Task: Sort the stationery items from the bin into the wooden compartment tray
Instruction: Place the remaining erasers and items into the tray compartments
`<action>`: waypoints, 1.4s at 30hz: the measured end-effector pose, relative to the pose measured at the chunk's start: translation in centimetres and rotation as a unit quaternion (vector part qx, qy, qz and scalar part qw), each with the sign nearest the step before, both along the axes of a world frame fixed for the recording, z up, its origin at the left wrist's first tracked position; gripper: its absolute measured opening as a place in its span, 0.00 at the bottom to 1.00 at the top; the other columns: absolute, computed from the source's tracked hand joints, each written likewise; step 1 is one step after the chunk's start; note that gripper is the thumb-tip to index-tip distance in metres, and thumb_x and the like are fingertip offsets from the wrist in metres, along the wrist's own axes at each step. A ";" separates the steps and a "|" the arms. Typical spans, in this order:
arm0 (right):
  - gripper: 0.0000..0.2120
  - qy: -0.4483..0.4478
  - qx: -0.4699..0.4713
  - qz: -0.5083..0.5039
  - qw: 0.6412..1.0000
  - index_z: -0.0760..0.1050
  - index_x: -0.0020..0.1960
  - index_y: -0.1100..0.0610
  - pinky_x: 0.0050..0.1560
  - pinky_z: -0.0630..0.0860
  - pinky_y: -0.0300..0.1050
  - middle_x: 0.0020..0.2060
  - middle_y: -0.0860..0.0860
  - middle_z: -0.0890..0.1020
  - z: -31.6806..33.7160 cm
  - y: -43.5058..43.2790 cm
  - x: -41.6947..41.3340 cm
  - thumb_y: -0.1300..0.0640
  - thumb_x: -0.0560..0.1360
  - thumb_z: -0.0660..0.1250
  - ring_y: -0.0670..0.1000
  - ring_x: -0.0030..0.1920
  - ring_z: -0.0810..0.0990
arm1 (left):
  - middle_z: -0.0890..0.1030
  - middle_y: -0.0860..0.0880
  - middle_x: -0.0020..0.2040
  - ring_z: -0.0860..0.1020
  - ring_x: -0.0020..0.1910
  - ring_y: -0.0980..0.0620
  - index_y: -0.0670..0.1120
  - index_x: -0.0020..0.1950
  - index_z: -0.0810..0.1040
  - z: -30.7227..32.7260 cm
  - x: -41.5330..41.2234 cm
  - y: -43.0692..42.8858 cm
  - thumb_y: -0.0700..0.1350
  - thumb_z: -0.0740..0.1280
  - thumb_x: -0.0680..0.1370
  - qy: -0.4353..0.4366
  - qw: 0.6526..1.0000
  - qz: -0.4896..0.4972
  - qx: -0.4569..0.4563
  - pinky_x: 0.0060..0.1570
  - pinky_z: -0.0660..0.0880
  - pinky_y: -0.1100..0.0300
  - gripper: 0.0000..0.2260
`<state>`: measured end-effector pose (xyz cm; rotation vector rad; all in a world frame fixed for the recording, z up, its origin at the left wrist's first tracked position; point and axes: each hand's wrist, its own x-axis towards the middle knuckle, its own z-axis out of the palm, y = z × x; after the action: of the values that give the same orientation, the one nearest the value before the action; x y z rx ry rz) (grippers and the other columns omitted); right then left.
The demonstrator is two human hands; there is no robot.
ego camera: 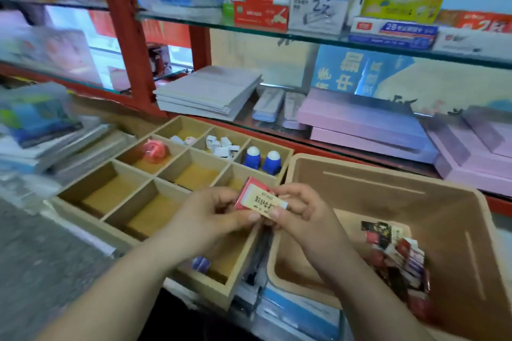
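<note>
Head cam: L hand [210, 216] & R hand [302, 210] both pinch eraser pack [259, 198] betw fingertips.

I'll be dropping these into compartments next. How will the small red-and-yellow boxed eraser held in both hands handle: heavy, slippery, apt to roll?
The small red-and-yellow boxed eraser is pinched by fingertips of the left hand and right hand alone, so probably light. Its flat rectangular faces suggest it won't roll. Its printed surface looks smooth, perhaps slippery.

red-and-cream eraser packet [259, 198] tilted over the wooden tray [130, 199], more packets [399, 260] heaped in the tan bin [374, 188]
</note>
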<state>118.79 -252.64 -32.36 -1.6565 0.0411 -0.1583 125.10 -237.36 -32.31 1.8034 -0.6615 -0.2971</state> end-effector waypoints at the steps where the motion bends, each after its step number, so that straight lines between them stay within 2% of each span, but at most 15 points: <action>1: 0.09 0.006 0.007 0.006 1.000 0.70 0.45 0.53 0.35 0.74 0.29 0.38 0.47 0.81 0.1 0.9 0.6 0.66 0.72 0.65 0.36 0.34 0.80 | 0.84 0.44 0.41 0.78 0.39 0.55 0.59 0.37 0.83 -0.3 0.1 0.9 0.47 0.73 0.68 0.003 1.000 0.024 -0.018 0.42 0.72 0.64 0.05; 3: 0.07 0.017 0.011 0.016 1.000 0.69 0.44 0.55 0.32 0.71 0.26 0.37 0.47 0.81 0.5 2.2 1.7 0.65 0.73 0.64 0.35 0.32 0.79 | 0.84 0.56 0.38 0.79 0.38 0.62 0.56 0.37 0.82 -1.3 0.5 2.4 0.42 0.69 0.73 -0.001 0.996 0.083 -0.044 0.41 0.72 0.71 0.10; 5: 0.06 0.021 0.000 0.017 1.000 0.70 0.43 0.54 0.32 0.72 0.26 0.35 0.46 0.81 0.9 3.0 2.6 0.64 0.73 0.64 0.36 0.32 0.80 | 0.82 0.62 0.33 0.78 0.37 0.62 0.56 0.37 0.79 -2.1 0.8 3.7 0.41 0.67 0.73 -0.009 0.984 0.165 -0.060 0.39 0.72 0.68 0.10; 9: 0.11 0.018 -0.011 -0.006 1.000 0.77 0.46 0.49 0.34 0.75 0.28 0.32 0.43 0.83 1.2 3.6 4.3 0.64 0.74 0.62 0.38 0.34 0.81 | 0.78 0.58 0.30 0.74 0.37 0.60 0.59 0.33 0.75 -2.7 2.3 6.7 0.47 0.70 0.72 -0.038 0.946 0.311 -0.076 0.37 0.67 0.64 0.10; 12: 0.10 0.034 -0.035 0.007 0.999 0.76 0.48 0.50 0.35 0.77 0.29 0.40 0.47 0.81 1.4 5.2 6.0 0.64 0.74 0.63 0.41 0.36 0.81 | 0.76 0.58 0.35 0.72 0.38 0.59 0.60 0.33 0.74 -3.0 3.8 9.0 0.54 0.65 0.68 -0.068 0.932 0.350 -0.068 0.38 0.65 0.63 0.04; 17: 0.09 0.040 -0.166 0.082 0.982 0.71 0.39 0.49 0.40 0.75 0.38 0.39 0.49 0.76 1.0 10.2 10.0 0.62 0.72 0.66 0.47 0.40 0.78 | 0.77 0.54 0.36 0.76 0.46 0.44 0.58 0.33 0.74 -4.2 5.4 12.1 0.59 0.61 0.67 -0.092 0.909 0.405 -0.042 0.41 0.65 0.56 0.08; 19: 0.11 0.055 -0.265 0.129 0.954 0.70 0.36 0.47 0.42 0.74 0.38 0.37 0.45 0.75 0.3 12.0 11.3 0.60 0.72 0.67 0.44 0.39 0.76 | 0.79 0.49 0.39 0.76 0.48 0.42 0.57 0.35 0.75 -4.8 5.9 13.0 0.62 0.57 0.65 -0.107 0.893 0.434 -0.057 0.45 0.70 0.53 0.12; 22: 0.10 0.089 -0.328 0.184 0.922 0.70 0.35 0.46 0.45 0.75 0.42 0.35 0.43 0.73 -1.1 13.7 12.4 0.57 0.71 0.68 0.43 0.36 0.74 | 0.79 0.41 0.49 0.73 0.56 0.40 0.43 0.43 0.81 -5.3 6.8 13.8 0.62 0.53 0.65 -0.125 0.865 0.485 -0.017 0.58 0.66 0.51 0.27; 24: 0.05 0.107 -0.311 0.216 0.919 0.74 0.42 0.50 0.46 0.74 0.43 0.35 0.43 0.73 -1.6 14.6 12.6 0.58 0.71 0.69 0.45 0.38 0.75 | 0.77 0.41 0.54 0.70 0.60 0.41 0.39 0.45 0.81 -5.3 6.9 13.9 0.62 0.52 0.66 -0.122 0.856 0.502 -0.003 0.59 0.60 0.61 0.30; 27: 0.08 0.090 -0.320 0.225 0.916 0.76 0.49 0.55 0.46 0.74 0.41 0.35 0.43 0.74 -1.9 15.1 12.6 0.58 0.71 0.69 0.45 0.40 0.75 | 0.72 0.50 0.54 0.64 0.64 0.47 0.38 0.50 0.80 -5.1 6.8 13.6 0.55 0.54 0.69 -0.092 0.859 0.502 -0.027 0.53 0.54 0.72 0.25; 29: 0.04 0.047 -0.338 0.178 0.923 0.77 0.47 0.53 0.41 0.72 0.38 0.32 0.41 0.73 -1.6 15.2 12.6 0.56 0.72 0.67 0.41 0.35 0.73 | 0.70 0.52 0.53 0.64 0.64 0.49 0.39 0.51 0.80 -5.1 6.8 13.5 0.53 0.53 0.70 -0.088 0.864 0.495 -0.036 0.54 0.54 0.72 0.24; 32: 0.02 0.022 -0.256 0.106 0.961 0.75 0.45 0.50 0.38 0.69 0.30 0.34 0.40 0.73 -0.5 15.2 13.2 0.54 0.74 0.65 0.39 0.35 0.71 | 0.73 0.50 0.53 0.66 0.63 0.48 0.39 0.50 0.80 -5.2 6.7 13.5 0.53 0.53 0.70 -0.096 0.872 0.480 -0.020 0.54 0.56 0.69 0.24; 36: 0.05 0.061 -0.145 0.166 0.973 0.74 0.50 0.50 0.42 0.71 0.32 0.39 0.45 0.76 0.8 16.9 14.4 0.56 0.74 0.65 0.41 0.39 0.74 | 0.71 0.55 0.50 0.65 0.59 0.53 0.41 0.51 0.81 -5.2 6.7 13.6 0.53 0.54 0.70 -0.099 0.879 0.467 -0.003 0.53 0.54 0.71 0.23; 38: 0.07 0.079 -0.112 0.185 0.973 0.73 0.49 0.53 0.36 0.73 0.33 0.37 0.48 0.76 0.9 17.9 15.0 0.62 0.73 0.65 0.43 0.35 0.74 | 0.70 0.55 0.51 0.64 0.60 0.53 0.43 0.53 0.80 -5.2 6.7 13.8 0.54 0.54 0.70 -0.091 0.884 0.459 -0.004 0.53 0.54 0.72 0.23; 42: 0.08 0.090 -0.103 0.168 0.976 0.71 0.41 0.53 0.32 0.72 0.30 0.35 0.50 0.76 0.8 19.0 16.4 0.65 0.73 0.65 0.44 0.32 0.74 | 0.72 0.52 0.54 0.68 0.61 0.50 0.51 0.50 0.77 -5.2 6.6 14.4 0.60 0.57 0.69 -0.080 0.890 0.447 -0.048 0.56 0.59 0.68 0.19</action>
<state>135.21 -233.67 -31.60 -1.8542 -0.1218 0.2531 131.71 -222.93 -37.49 1.8524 0.0974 0.5024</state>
